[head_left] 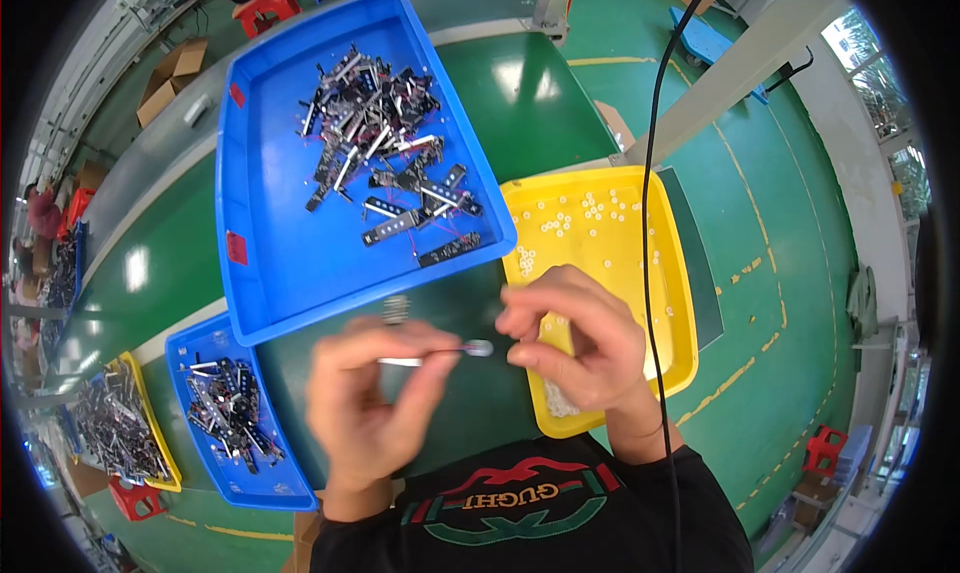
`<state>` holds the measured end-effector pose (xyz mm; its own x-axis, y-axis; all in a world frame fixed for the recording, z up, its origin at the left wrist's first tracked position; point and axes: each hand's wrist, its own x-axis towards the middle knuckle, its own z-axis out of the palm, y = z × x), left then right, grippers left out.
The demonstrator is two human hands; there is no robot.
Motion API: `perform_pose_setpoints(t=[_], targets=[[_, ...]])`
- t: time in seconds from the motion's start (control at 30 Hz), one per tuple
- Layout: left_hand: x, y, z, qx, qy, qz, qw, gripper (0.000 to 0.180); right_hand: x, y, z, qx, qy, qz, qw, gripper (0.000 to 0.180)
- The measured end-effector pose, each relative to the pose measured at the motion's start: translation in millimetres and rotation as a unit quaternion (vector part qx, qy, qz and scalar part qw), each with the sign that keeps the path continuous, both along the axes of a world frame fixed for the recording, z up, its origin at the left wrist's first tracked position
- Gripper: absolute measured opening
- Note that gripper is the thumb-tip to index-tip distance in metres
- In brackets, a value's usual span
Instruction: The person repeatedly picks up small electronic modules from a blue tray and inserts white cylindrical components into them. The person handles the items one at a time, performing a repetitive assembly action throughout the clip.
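Note:
My left hand (pixel 375 398) is closed, its thumb and forefinger pinching a small part with a round silvery end (pixel 480 348) and a thin reddish piece, perhaps wire. A pale strip (pixel 400 361) shows by its fingers; whether it belongs to the held part, I cannot tell. Just to the right, my right hand (pixel 585 338) is curled with thumb and forefinger close together, a short gap from the silvery end. Anything between those fingertips is too small to make out. Behind this hand is a yellow tray (pixel 683 323) with many small white rings (pixel 595 208).
A large blue tray (pixel 270 123) holds a heap of black and silver electronic assemblies (pixel 370 123). Left of me are a smaller blue tray (pixel 200 463) and a yellow tray (pixel 160 443), both filled with similar parts. A black cable (pixel 650 173) hangs down in front of the right-hand yellow tray.

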<state>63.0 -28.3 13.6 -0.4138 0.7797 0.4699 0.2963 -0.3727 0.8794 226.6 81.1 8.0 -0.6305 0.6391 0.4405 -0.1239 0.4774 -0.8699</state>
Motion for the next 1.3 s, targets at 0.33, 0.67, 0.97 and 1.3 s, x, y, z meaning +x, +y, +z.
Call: perform_pose_setpoints(t=[0.33, 0.67, 0.97, 1.3], targets=[[-155, -195, -47, -0.264, 0.202, 0.524, 0.784, 0.024, 82, 40, -83, 0.130, -0.449, -0.225, 0.855, 0.024], [-175, -249, -61, -0.471, 0.162, 0.567, 0.656, 0.026, 87, 49, -109, 0.156, -0.422, -0.183, 0.874, 0.020], [-167, -182, -20, -0.475, 0.350, 0.536, 0.604, 0.030, 82, 41, -87, 0.149, -0.322, -0.248, 0.901, 0.022], [-83, 41, -25, -0.297, 0.352, 0.117, 0.880, 0.025, 84, 23, -57, 0.122, -0.210, -0.222, 0.944, 0.014]])
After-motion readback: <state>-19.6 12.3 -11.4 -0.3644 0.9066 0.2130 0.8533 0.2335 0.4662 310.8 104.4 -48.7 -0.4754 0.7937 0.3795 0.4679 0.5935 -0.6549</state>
